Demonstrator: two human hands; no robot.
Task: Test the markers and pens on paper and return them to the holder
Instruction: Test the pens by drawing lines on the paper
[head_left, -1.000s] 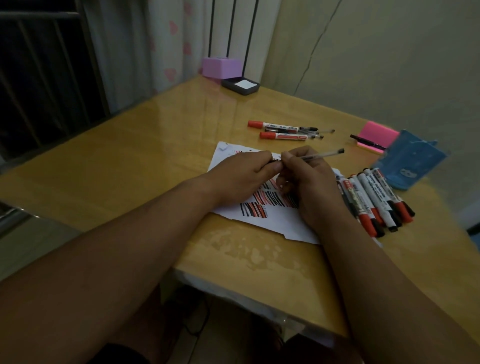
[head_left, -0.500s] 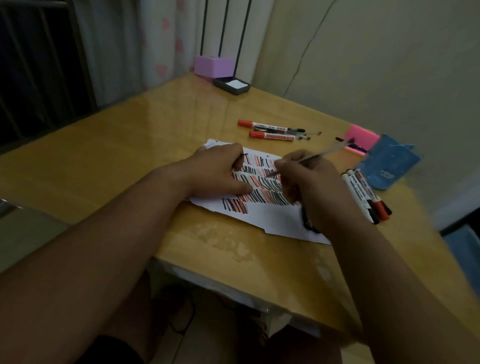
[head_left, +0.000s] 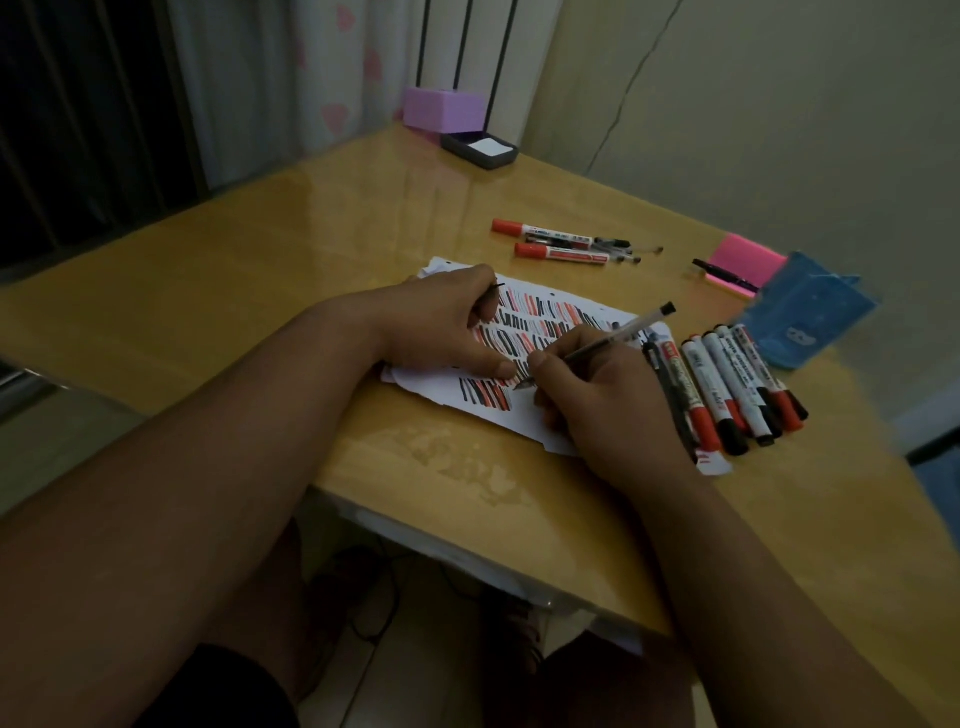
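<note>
- We pinch the pen (head_left: 618, 332) in the right hand (head_left: 608, 395), tip at the paper (head_left: 519, 415) just beside the left thumb.
- The left hand (head_left: 441, 327), fingers curled round what looks like the cap (head_left: 497, 287), pins the paper; we stroke lightly.

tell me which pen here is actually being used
The clear-barrelled pen pinched in the right hand, its tip down on the paper. The row of markers beside it and the group farther back just lie on the table.
</note>
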